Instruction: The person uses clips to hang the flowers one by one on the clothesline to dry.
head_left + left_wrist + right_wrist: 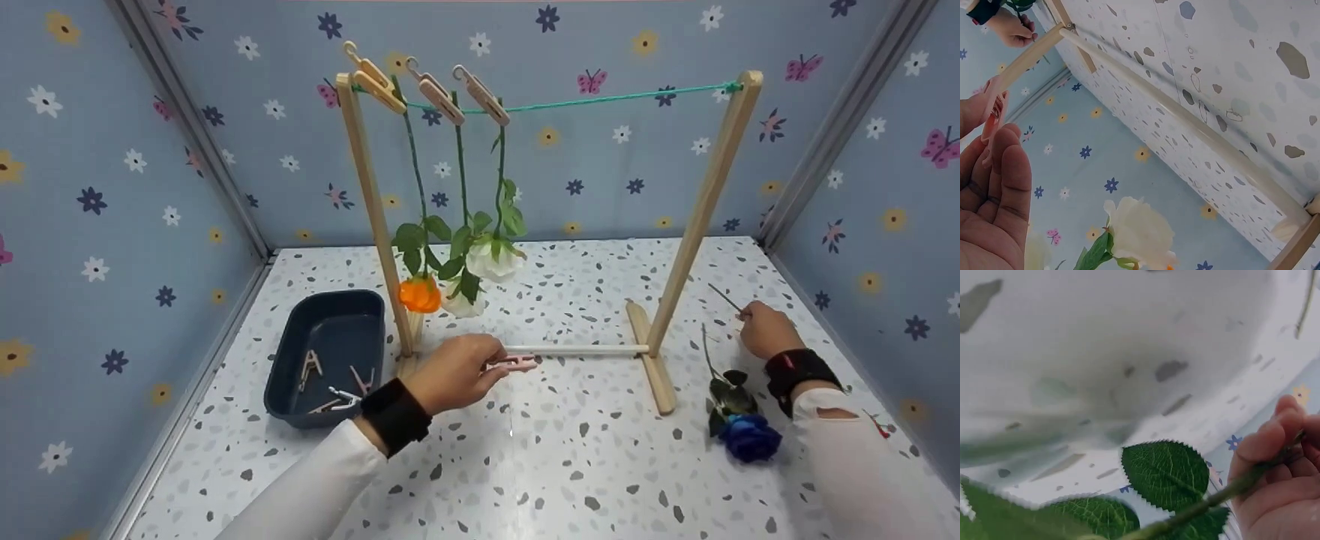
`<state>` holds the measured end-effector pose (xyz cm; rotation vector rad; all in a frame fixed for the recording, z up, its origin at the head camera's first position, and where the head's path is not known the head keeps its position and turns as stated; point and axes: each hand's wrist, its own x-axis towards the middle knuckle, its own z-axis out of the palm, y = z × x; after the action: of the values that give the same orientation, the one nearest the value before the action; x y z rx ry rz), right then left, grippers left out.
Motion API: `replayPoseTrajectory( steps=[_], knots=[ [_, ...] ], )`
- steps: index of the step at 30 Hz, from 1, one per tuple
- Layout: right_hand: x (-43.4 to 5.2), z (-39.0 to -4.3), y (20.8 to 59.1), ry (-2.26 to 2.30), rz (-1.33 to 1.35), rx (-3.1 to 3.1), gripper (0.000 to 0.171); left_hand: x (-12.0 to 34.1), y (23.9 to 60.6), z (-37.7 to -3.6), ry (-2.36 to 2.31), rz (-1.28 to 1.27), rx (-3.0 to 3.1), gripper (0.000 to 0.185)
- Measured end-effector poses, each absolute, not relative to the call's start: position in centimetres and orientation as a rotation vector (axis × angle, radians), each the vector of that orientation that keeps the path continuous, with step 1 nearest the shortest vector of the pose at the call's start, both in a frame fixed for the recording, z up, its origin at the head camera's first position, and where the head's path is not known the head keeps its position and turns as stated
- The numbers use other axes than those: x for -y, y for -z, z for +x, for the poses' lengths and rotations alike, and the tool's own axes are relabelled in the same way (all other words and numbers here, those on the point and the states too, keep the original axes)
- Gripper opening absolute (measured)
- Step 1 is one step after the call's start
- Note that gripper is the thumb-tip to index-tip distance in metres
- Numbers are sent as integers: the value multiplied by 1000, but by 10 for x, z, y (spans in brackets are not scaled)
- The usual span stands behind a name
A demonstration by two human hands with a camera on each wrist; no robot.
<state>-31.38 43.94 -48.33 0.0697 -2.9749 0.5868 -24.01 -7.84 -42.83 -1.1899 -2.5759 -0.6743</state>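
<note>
My left hand [457,373] pinches a pink clothespin [516,363] between thumb and fingers, in front of the rack's white lower bar [577,350]. At the right, my right hand [772,330] grips a green flower stem [1185,514] with toothed leaves [1165,475]. The stem's thin end [724,298] points up and left past the fingers; its bloom is mostly hidden by the arm. A blue rose [750,437] lies on the table beside that forearm. From the green cord [622,98] hang an orange rose [420,294] and two white roses [495,259], heads down, held by clothespins [480,96].
A dark basin [271,382] with several clothespins [310,367] stands at the left. The wooden rack's posts [705,210] rise from feet [652,360] on the speckled table [540,465]. Flower-patterned walls [600,172] enclose the back and both sides.
</note>
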Motion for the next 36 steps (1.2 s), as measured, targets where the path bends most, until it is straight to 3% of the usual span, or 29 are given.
replayPoseTrajectory(
  steps=[10, 23, 28, 36],
  knots=[
    [-441, -314, 454, -680, -30, 2763, 44, 90, 402, -244, 635, -1151, 2543, 11],
    [-395, -302, 380, -1018, -25, 2349, 39, 99, 348, -248, 529, -1153, 2491, 10],
    [-371, -294, 351, -1243, 115, 2202, 38, 97, 327, -250, 506, -1168, 2441, 9],
    [-323, -277, 317, -1897, 595, 1761, 31, 92, 289, -254, 484, -1152, 2409, 10]
  ],
)
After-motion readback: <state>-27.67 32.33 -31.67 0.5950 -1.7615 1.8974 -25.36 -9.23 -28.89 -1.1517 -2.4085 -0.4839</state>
